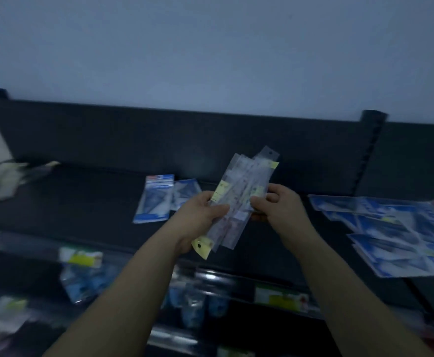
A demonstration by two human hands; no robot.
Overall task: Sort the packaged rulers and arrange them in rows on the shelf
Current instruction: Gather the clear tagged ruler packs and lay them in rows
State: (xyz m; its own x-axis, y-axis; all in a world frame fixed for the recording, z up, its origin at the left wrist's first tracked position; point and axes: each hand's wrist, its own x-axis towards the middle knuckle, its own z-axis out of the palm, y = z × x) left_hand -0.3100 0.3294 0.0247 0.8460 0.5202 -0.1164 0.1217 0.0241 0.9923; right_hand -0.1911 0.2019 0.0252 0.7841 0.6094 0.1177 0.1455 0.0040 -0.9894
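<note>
Dark shelf (82, 197): two blue packs (156, 199) mid-shelf; left hand (200, 215), right hand (277, 204) grip ruler bundle (247, 176).

- Packaged rulers (241, 199): clear sleeves, pale yellow tags, faint printed markings.
- Shelf (82, 197): plain matt black, back panel likewise.
- Centre packets (154, 199): blue borders, whitish-grey middle, red-and-white strip on top.
- Pile of packets (396, 233) at right: bright blue with white patches.
- Wall (210, 47): plain pale grey-blue.
- Lower-shelf label (80, 256): yellow-green and white.
</note>
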